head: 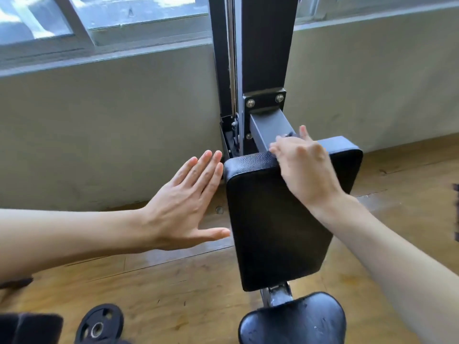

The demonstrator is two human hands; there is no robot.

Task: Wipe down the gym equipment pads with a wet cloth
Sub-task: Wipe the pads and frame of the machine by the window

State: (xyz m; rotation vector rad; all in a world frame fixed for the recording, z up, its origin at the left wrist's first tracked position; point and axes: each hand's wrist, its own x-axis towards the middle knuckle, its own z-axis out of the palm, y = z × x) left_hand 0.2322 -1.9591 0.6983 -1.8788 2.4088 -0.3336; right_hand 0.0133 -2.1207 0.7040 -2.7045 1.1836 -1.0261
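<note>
The machine's upright black back pad [273, 219] stands in the middle of the view, bolted to a grey steel arm [267, 127]. Below it lies the black seat pad [293, 321]. My left hand [188, 202] is flat with straight fingers just left of the back pad, its fingertips and thumb close to the pad's left edge. My right hand [303, 165] is blurred and lies over the pad's top edge with bent fingers. Between its thumb and fingers shows a small dark grey bit of cloth [288, 135], the rest of it hidden under the hand.
The machine's black column [263, 45] rises against a grey wall [111, 125] under a window. A black weight plate [99, 324] lies on the wooden floor [173, 281] at the lower left, beside a dark padded object [29, 328].
</note>
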